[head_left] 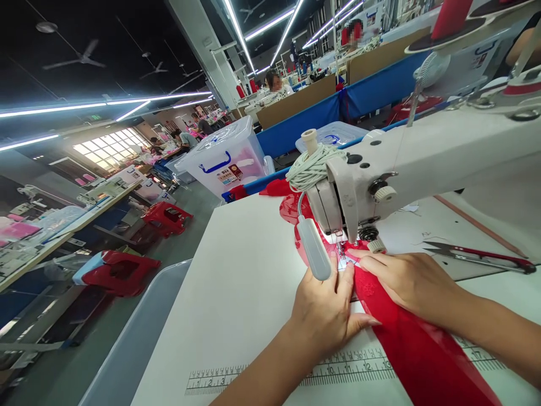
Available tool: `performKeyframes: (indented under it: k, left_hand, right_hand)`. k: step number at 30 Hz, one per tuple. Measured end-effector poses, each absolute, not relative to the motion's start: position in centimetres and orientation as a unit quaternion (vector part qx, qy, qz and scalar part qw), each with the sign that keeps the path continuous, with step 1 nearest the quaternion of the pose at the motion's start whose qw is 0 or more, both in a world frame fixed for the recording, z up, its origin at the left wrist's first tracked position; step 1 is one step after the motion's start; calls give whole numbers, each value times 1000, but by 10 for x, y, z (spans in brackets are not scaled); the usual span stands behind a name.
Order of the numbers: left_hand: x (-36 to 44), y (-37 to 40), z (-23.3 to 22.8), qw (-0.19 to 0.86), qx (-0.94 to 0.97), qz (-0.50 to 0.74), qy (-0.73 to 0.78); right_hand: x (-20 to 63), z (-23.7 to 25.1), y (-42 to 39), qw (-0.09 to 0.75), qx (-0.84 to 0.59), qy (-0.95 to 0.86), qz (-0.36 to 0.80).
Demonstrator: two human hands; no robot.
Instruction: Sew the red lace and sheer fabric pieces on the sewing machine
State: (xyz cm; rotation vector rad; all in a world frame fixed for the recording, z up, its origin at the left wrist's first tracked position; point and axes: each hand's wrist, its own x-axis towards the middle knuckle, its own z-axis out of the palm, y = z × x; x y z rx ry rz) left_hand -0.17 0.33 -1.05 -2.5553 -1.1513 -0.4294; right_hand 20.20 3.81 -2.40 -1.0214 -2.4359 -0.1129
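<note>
Pressing down flat, the left hand [323, 313] sits palm-down on the white desk [236, 293] with its fingers stretched forward toward the needle area and the thumb splayed out to the right, so it's spread wide and not gripping anything. Its fingertips land on the near edge of the long strip of shiny red fabric [418, 349], right at the presser foot. The right hand [406, 282] comes in from the right, also flat and open, fingers pointing left and resting on top of the same red strip just beside the foot, forearm angling off toward the lower right corner.

The fabric runs from under the head of the white industrial sewing machine [422, 163] diagonally down toward the bottom right, passing between both hands and over the printed ruler scale [338, 369] on the desk edge. A grey gooseneck lamp [313, 248] hangs just above the left fingers. Red-handled thread snips [482, 256] lie on the desk off to the right, well apart from the hands.
</note>
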Motion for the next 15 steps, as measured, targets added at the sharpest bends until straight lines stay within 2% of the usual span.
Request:
performKeyframes:
  k: [9,15]
  left_hand:
    - [-2,3,-6,132,-889,-130,-419]
    - [-1,5,-8,116,-875,-155,-444]
  right_hand:
    - [203,-23,39,228,-374,-898,-35]
    - [202,-32,36,272,-387,-880,-39]
